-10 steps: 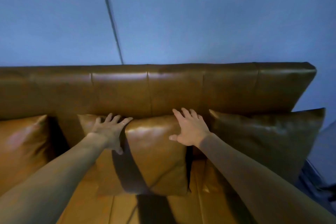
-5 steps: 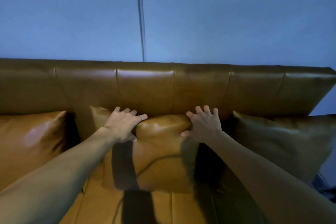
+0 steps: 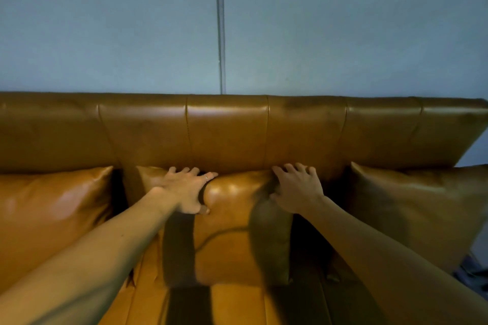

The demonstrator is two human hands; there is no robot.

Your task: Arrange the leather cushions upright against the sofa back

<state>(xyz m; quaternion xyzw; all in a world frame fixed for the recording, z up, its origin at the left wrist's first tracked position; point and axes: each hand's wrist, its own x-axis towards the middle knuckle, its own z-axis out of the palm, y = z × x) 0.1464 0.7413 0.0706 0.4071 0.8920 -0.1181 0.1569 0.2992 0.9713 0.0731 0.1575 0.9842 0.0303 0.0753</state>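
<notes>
A tan leather middle cushion stands upright against the sofa back. My left hand lies over its top left edge, fingers spread across the top and thumb on the front. My right hand rests on its top right corner, fingers pointing at the sofa back. A left cushion and a darker right cushion also lean upright against the back.
The sofa seat runs along the bottom of the view. A grey-blue wall with a vertical seam rises behind the sofa. A dark floor patch shows at the far right.
My view shifted right along the sofa and drew closer. Both hands stayed on the middle cushion's top edge, pressing it back against the sofa back.
</notes>
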